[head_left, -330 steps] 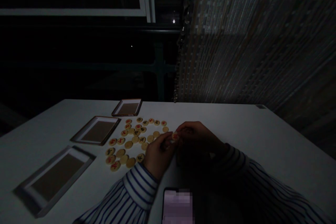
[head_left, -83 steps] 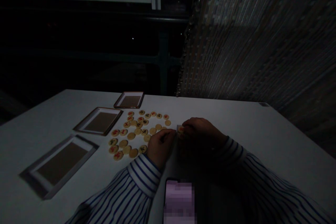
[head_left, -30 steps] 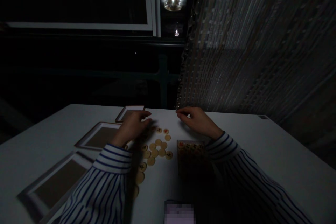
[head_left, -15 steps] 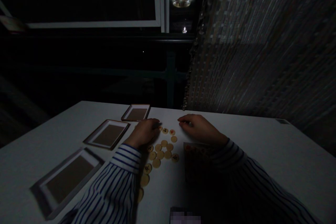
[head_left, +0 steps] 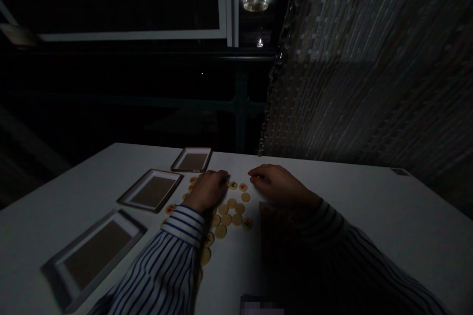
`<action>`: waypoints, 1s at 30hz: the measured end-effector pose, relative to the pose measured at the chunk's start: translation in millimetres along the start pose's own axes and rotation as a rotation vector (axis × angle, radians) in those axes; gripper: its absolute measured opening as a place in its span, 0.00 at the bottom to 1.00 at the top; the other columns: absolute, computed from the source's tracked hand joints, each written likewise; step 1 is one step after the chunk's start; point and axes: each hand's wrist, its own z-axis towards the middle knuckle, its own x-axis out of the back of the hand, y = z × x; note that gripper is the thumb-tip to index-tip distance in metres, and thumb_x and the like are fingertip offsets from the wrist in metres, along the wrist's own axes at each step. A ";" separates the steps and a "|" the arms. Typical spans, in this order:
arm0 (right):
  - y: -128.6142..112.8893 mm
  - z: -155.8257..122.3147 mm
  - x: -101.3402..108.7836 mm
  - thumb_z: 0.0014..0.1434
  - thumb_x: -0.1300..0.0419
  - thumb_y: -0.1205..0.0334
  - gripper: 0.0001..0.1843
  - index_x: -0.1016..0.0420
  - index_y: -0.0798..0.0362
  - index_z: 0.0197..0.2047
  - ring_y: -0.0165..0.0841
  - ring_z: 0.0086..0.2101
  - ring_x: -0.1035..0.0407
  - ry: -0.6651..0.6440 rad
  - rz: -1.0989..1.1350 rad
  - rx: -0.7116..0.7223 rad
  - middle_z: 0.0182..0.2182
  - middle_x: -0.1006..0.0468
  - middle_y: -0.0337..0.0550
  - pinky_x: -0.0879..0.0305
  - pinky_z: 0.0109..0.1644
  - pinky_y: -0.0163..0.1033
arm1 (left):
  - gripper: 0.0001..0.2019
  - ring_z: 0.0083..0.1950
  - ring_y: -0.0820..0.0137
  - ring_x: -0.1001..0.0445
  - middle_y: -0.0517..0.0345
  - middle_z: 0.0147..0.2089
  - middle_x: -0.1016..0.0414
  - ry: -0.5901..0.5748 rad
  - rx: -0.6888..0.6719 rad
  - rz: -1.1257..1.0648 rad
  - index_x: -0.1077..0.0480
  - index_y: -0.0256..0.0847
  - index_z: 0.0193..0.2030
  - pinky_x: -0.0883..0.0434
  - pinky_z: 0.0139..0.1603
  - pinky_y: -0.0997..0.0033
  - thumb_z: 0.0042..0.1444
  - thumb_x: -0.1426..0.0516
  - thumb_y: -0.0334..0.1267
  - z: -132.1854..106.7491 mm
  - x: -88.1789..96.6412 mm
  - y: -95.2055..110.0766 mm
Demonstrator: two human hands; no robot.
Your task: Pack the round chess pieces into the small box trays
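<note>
My left hand (head_left: 207, 190) lies palm down over the round wooden Chinese chess pieces, fingers curled; whatever its fingertips grip is hidden. At its fingertips sit a black-marked piece (head_left: 233, 185) and a red-marked piece (head_left: 243, 187). My right hand (head_left: 279, 184) rests low on the right of these, fingers bent, with a gap between thumb and forefinger and nothing visible in it. Several plain-faced pieces (head_left: 226, 219) are clustered between my forearms, with a black-marked piece (head_left: 247, 224) beside them. Red-marked pieces (head_left: 170, 209) show left of my left wrist.
Three shallow trays, a far one (head_left: 192, 160), a middle one (head_left: 151, 190) and a near one (head_left: 95, 258), line the left of the white table (head_left: 369, 206). A dark, shaded flat object (head_left: 269, 236) lies under my right forearm. Beaded strings (head_left: 332, 83) hang behind.
My left hand has shifted slightly right and toward me, uncovering red-marked pieces on its left. My right hand has barely moved; its thumb and forefinger tips look closer together.
</note>
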 end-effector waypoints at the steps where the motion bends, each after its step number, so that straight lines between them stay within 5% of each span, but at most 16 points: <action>1: -0.1 0.1 0.0 0.55 0.51 0.60 0.17 0.28 0.53 0.45 0.35 0.41 0.33 0.002 0.000 0.000 0.40 0.25 0.45 0.40 0.45 0.37 | 0.13 0.44 0.64 0.30 0.49 0.41 0.27 -0.011 0.002 -0.004 0.32 0.43 0.44 0.37 0.41 0.70 0.52 0.49 0.37 0.1 -0.1 0.5; 19: -1.4 0.1 -0.6 0.55 0.51 0.60 0.17 0.28 0.53 0.45 0.35 0.41 0.33 -0.007 -0.009 0.010 0.41 0.25 0.45 0.40 0.46 0.38 | 0.12 0.41 0.65 0.28 0.49 0.39 0.25 -0.003 -0.015 0.000 0.31 0.42 0.41 0.37 0.40 0.70 0.54 0.51 0.40 1.8 -6.2 -2.9; 30: -1.5 -1.5 0.1 0.56 0.52 0.60 0.17 0.28 0.53 0.45 0.35 0.41 0.33 0.005 -0.006 0.016 0.40 0.25 0.45 0.41 0.46 0.38 | 0.17 0.43 0.64 0.28 0.48 0.43 0.26 0.129 -0.098 -0.070 0.34 0.39 0.48 0.36 0.43 0.69 0.54 0.52 0.41 4.1 1.7 -6.7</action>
